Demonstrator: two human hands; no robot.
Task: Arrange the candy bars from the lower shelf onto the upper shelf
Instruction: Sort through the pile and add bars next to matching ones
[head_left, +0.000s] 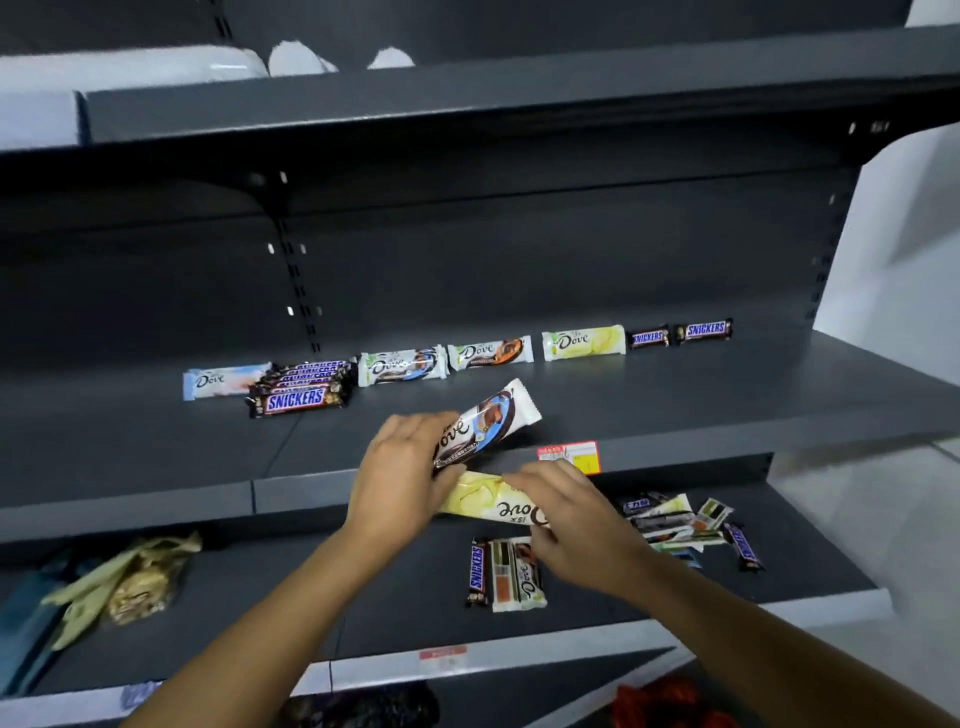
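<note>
Clamped in left hand (395, 467), tilted over front edge of dark grey metal upper shelf (675, 415): white-and-blue foil "Dove" candy bar (488, 423). Pinched by right hand (571, 519) just below that edge: pale yellow "Dove" bar (488, 501), lettering upside down. Along upper shelf's back: row of "Dove" and "SNICKERS" bars (491, 353). On lower shelf (363, 587): loose "SNICKERS" and "Dove" bars (506, 574).

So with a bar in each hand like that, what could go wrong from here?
1. The left hand grips the blue-and-white Dove bar by one end only, so the tilted bar could slip out.
2. The right hand holds the yellow Dove bar right beneath it, and the two wrappers may snag.
3. The Snickers stack on the upper shelf sits unevenly; a passing hand might topple it.
</note>
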